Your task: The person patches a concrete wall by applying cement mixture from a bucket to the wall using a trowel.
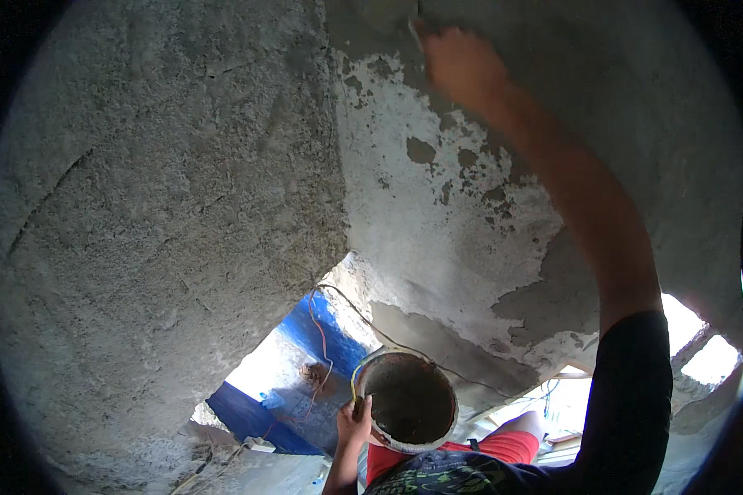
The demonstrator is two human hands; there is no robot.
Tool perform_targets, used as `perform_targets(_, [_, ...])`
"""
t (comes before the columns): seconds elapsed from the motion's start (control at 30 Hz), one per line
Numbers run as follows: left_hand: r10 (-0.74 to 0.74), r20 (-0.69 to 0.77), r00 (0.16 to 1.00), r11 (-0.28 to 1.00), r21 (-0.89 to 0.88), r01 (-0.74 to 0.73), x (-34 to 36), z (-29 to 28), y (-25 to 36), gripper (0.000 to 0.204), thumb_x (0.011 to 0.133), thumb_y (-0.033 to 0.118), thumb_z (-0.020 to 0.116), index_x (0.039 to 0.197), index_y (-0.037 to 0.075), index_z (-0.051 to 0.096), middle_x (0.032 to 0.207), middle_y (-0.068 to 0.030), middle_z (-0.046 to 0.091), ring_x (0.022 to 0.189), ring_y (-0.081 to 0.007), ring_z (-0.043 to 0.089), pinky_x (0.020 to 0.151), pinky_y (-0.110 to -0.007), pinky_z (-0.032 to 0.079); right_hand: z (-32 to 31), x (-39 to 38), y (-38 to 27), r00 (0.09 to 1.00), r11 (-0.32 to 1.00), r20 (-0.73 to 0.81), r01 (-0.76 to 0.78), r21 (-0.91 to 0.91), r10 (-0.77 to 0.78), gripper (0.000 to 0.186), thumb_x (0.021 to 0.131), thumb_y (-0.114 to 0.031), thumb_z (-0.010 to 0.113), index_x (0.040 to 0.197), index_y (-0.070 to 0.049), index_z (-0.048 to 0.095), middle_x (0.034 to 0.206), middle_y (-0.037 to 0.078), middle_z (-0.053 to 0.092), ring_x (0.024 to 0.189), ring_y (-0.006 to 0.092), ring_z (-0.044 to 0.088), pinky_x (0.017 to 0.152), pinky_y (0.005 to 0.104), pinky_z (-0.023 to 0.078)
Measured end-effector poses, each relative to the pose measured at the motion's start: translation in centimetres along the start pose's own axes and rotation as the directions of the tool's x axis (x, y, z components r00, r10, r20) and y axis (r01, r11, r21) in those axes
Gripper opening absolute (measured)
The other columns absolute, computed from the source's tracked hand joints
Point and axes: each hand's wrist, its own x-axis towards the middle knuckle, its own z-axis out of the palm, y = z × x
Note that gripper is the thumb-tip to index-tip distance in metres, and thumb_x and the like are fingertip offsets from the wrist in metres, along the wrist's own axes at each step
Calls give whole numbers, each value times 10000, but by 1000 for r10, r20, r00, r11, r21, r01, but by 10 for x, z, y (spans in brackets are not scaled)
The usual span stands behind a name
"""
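Note:
Near my lap, my left hand (354,424) grips the rim of a round bucket (449,388) on its left side. Grey wet mortar (409,400) lies inside it. My right arm reaches far up to the wall, and my right hand (466,68) is closed around a trowel (385,13) at the top edge of view. Only part of its flat grey blade shows; the fingers hide the handle. Around the hand the wall (454,239) carries dark, smooth fresh-looking plaster, with a patchy whitish area below it.
A rough grey concrete surface (173,165) fills the left side. Thin cables (371,322) run behind the bucket. Below left are a blue-painted wall band (260,419) and a brown lump (313,376). Bright openings (710,359) show at right.

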Motion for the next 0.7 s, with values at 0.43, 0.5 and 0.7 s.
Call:
perform_targets(0.43, [77, -19, 997, 997, 15, -77, -9, -1, 13, 442, 937, 329, 661, 675, -2, 531, 600, -187, 555, 528, -331, 553, 533, -435, 402, -5, -125, -8, 966, 997, 259, 31, -67, -12, 475, 870, -58, 601, 1336, -1, 530, 991, 247, 689, 935, 382, 704, 800, 502, 590])
perform_targets(0.5, [22, 25, 999, 999, 28, -23, -11, -2, 11, 460, 934, 377, 654, 723, -21, 561, 627, -192, 570, 584, -317, 573, 572, -451, 407, -11, -116, -1, 981, 997, 194, -16, -78, 31, 527, 885, -68, 593, 1394, -9, 470, 1013, 251, 687, 933, 385, 707, 788, 496, 596])
perform_targets(0.7, [49, 51, 998, 999, -6, -48, -16, 2, 16, 481, 942, 381, 650, 693, -10, 521, 565, -143, 505, 521, -220, 490, 530, -413, 374, 27, -124, 6, 967, 977, 175, -161, -137, 184, 538, 946, -86, 522, 1462, -17, 386, 1164, 337, 612, 966, 438, 697, 768, 477, 610])
